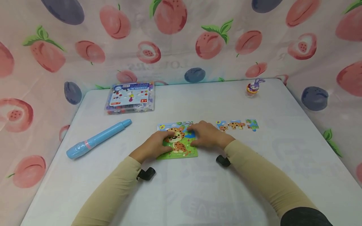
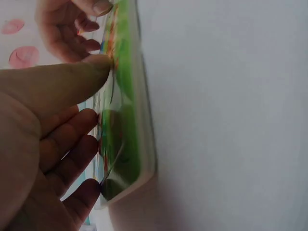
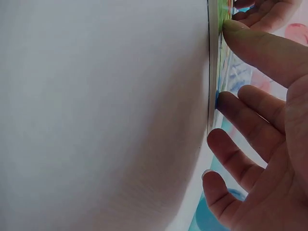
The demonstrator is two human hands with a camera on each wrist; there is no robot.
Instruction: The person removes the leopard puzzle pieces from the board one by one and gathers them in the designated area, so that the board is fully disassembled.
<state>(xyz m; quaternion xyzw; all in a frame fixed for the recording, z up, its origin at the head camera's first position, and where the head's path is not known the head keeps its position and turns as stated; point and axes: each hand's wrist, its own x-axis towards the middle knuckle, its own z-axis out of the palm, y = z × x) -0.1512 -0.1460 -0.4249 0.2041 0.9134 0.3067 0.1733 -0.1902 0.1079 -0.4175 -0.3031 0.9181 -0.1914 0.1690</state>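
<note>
A leopard picture puzzle (image 1: 181, 147) in a board with a green lower part lies flat on the white table. My left hand (image 1: 154, 144) reaches over its left side, and in the left wrist view the thumb (image 2: 91, 72) and fingertips touch the picture's face. From the other side my right hand (image 1: 207, 135) touches the right part; in the right wrist view its thumb (image 3: 260, 50) and one fingertip meet the board while the other fingers are spread. To the right lie three loose puzzle pieces (image 1: 237, 125) in a row. The hands cover parts of the picture.
A clear plastic box of beads (image 1: 130, 98) stands at the back left. In front of it lies a light blue stick-shaped thing (image 1: 99, 139), set at a slant. A small purple rabbit figure (image 1: 253, 87) stands at the back right. Fruit-print cloth (image 1: 169, 53) hangs behind the table.
</note>
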